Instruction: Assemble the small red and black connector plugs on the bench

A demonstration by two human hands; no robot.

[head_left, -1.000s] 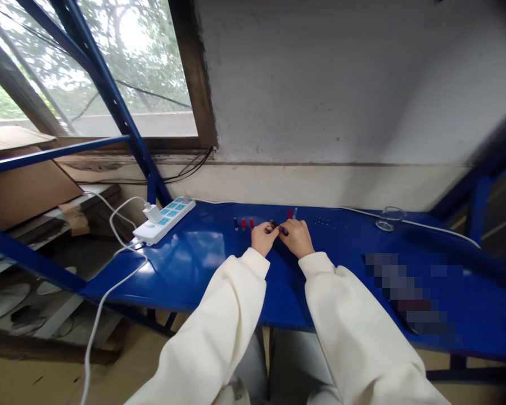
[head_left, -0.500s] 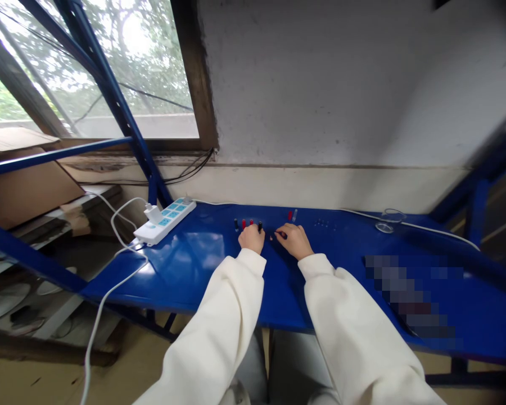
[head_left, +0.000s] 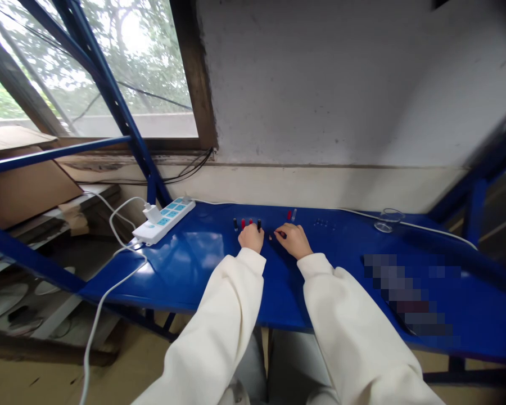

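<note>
My left hand (head_left: 251, 239) is closed low over the blue table, and a small black cylinder (head_left: 259, 225) stands up at its fingertips, apparently gripped. Just right of it, my right hand (head_left: 296, 241) has thumb and fingertips pinched together; whatever is between them is too small to make out. On the tabletop between the hands lies a tiny pale piece (head_left: 270, 237). Behind the left hand are a black cylinder with a clear lower end (head_left: 235, 224) and two red cylinders, one red cylinder (head_left: 243, 223) showing more fully. Beyond the right hand, a red piece (head_left: 289, 215) stands beside a clear tube (head_left: 294, 214).
Several tiny clear pieces (head_left: 320, 223) lie right of the tube. A white power strip (head_left: 164, 221) with a plugged-in adapter sits at the left end of the blue table (head_left: 185, 281). A clear round object (head_left: 383, 227) and a white cable are at back right; a blurred-out dark object (head_left: 405, 292) lies nearer.
The view has shifted very slightly. Both hands keep nearly the same place and grip.
</note>
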